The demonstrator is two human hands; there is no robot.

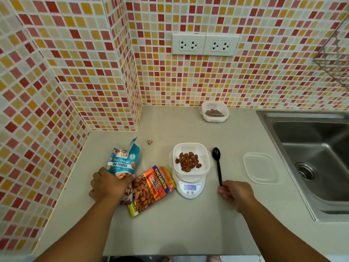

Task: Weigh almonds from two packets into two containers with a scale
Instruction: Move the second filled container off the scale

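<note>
On the scale [190, 188] one tub [191, 159] holds almonds, a second [214, 111] waits filled by the wall, while the left hand [107, 184] grips the blue packet [122, 161] and the right [236, 193] pinches the spoon [218, 167], so weighing looks nearly done.

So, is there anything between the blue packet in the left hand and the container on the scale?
Yes. The orange packet lies flat on the counter between the blue packet, which the left hand holds, and the container on the scale. Carried above it, the blue packet meets nothing visible.
</note>
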